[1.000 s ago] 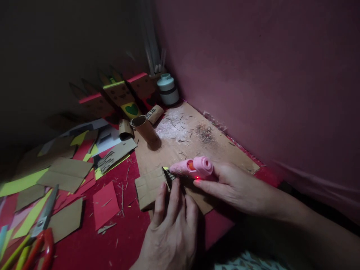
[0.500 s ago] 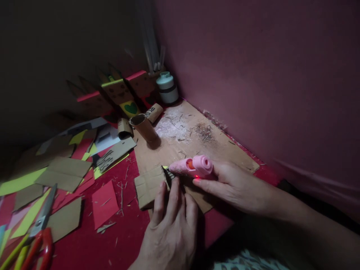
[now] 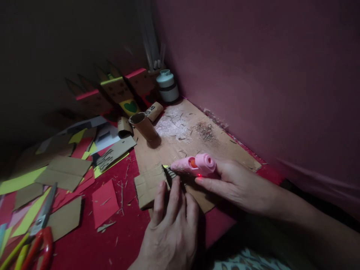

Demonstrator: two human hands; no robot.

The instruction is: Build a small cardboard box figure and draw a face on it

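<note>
Red mat: cardboard piece (corrugated), pink glue-gun

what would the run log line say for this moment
right hand: grips pink glue gun, nozzle at edge of cardboard piece | left hand: fingers pressing cardboard piece flat | nearby: cardboard tube, scissors

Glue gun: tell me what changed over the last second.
The right hand drew the pink glue gun slightly rightward, its nozzle staying at the cardboard piece. Nothing was picked up or let go. The left hand still presses the piece flat; everything else lies as before.
</note>
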